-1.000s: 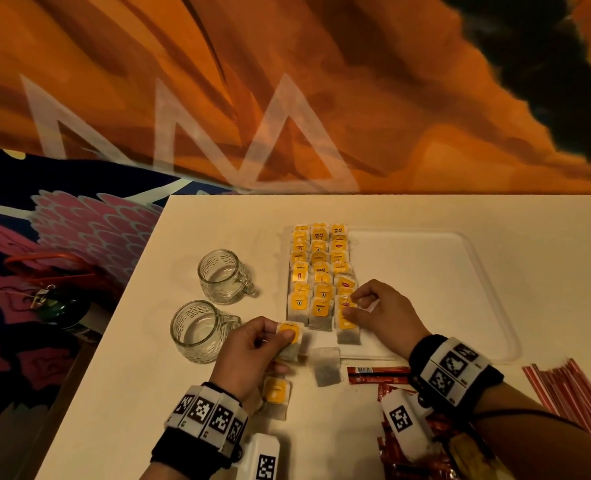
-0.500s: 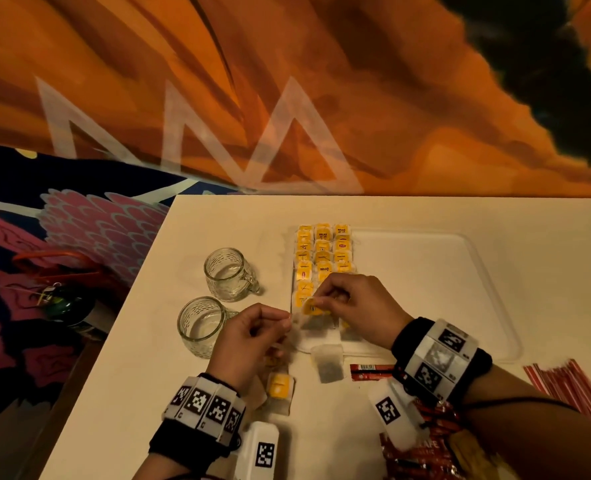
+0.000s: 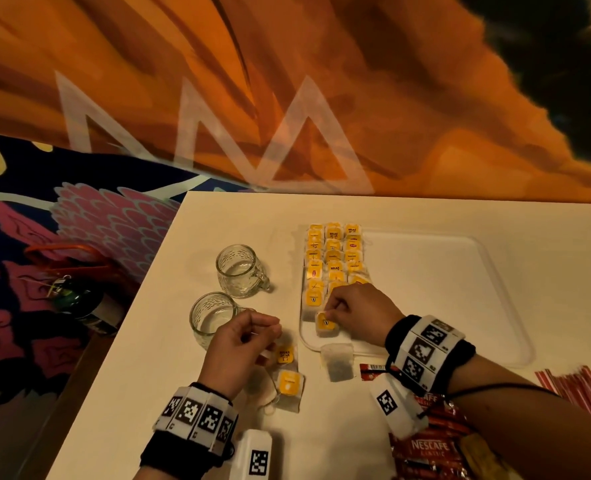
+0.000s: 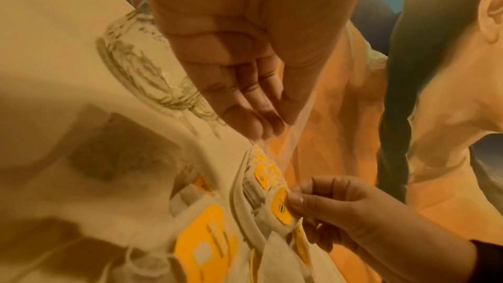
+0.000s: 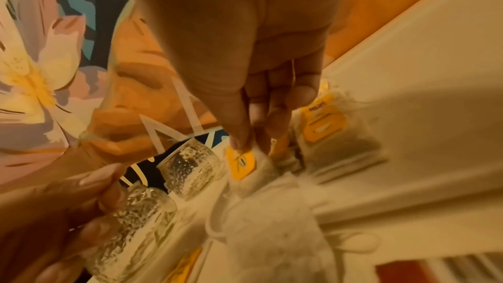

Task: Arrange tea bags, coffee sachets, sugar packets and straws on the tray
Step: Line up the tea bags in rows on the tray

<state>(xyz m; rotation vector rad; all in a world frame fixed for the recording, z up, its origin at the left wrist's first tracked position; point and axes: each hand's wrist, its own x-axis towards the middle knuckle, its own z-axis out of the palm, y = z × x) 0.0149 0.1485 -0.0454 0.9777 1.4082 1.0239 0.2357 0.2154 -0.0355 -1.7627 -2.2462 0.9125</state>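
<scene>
White table [image 3: 425, 213]; right hand [image 3: 358, 311] pinches yellow-tagged tea bag [image 3: 326, 325] on tray [image 3: 495, 306].

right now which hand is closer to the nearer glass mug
Left. The left hand hovers right beside the nearer glass mug, at its handle side; the right hand is farther off, over the tray.

I see a smooth, matt cream bench [image 3: 197, 393] and a tray [image 3: 460, 271] of the same dull finish, perhaps plastic. The tea bags [image 3: 334, 258] look like soft fibrous paper with glossy yellow paper tags. 2 mugs [image 3: 240, 270] are clear glass, dimpled. The coffee sachets [image 3: 429, 448] are shiny red foil.
</scene>
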